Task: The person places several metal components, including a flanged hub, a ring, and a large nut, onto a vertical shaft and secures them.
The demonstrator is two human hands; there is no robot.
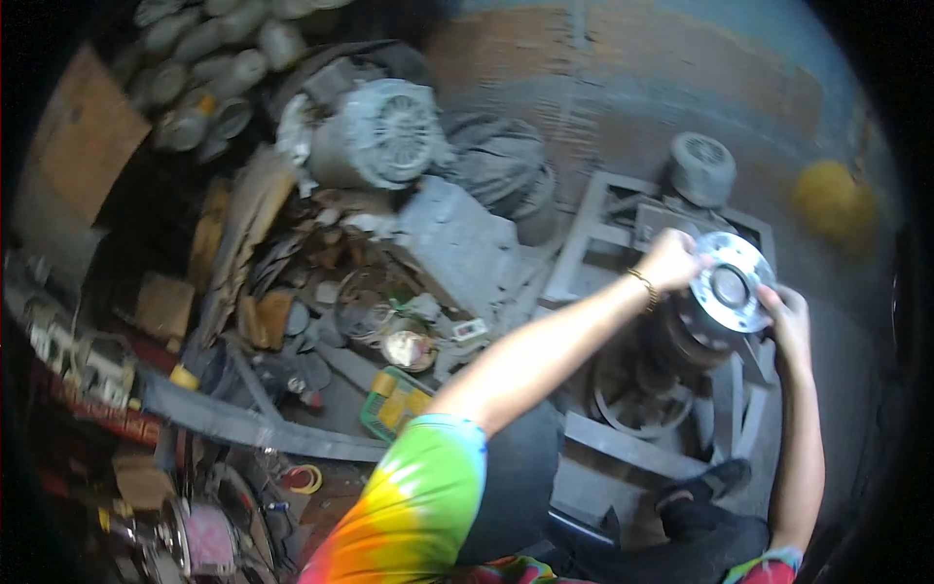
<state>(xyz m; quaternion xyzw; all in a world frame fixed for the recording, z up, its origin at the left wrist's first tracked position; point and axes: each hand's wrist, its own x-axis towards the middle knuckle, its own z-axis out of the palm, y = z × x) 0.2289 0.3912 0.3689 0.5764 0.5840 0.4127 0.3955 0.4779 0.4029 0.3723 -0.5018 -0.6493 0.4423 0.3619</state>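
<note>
A shiny round metal flange (733, 255), with small holes around its face and a wider opening in the middle, lies between my hands. My left hand (669, 259) grips its upper left edge, the thumb reaching onto the face. On the right edge my right hand (790, 316) is closed, thumb on top and the other fingers mostly hidden underneath. Directly below the flange is a dark, thick cylinder (684, 339) on a grey machine; I cannot tell whether the two touch. A pale ring (623, 420) shows lower on that machine.
Around the cylinder runs a grey metal frame (623, 444), with a small motor (702, 170) at its far end. Left of it stand a pale sheet-like block (457, 238), a large motor (379, 134) and a green-yellow basket (394, 404). A blurred yellow round thing (835, 202) is at far right.
</note>
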